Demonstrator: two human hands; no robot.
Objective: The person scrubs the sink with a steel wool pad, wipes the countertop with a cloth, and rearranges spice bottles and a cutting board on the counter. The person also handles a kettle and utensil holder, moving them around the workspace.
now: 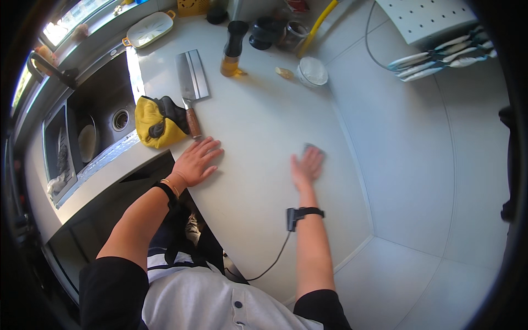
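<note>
My left hand [198, 161] rests palm down with spread fingers on the white countertop [247, 173], holding nothing. Just beyond its fingertips lie a cleaver [193, 78] with a wooden handle and a crumpled yellow and dark grey cloth [159, 123]. Farther right, my right hand [307, 166] is blurred and palm down over the counter, near the tiled wall. A small greyish thing [315, 147] shows at its fingertips; what it is, and whether the hand grips it, is unclear. Both wrists wear dark bands, the right one with a small device and a cable.
At the left is a sink [103, 95] with a black faucet [62, 76]. Along the back stand a white dish [149, 29], an oil bottle [233, 49], dark jars [264, 33] and a white bowl [312, 71], with a ginger-like piece [284, 73] beside it. A perforated rack [427, 20] hangs on the right wall.
</note>
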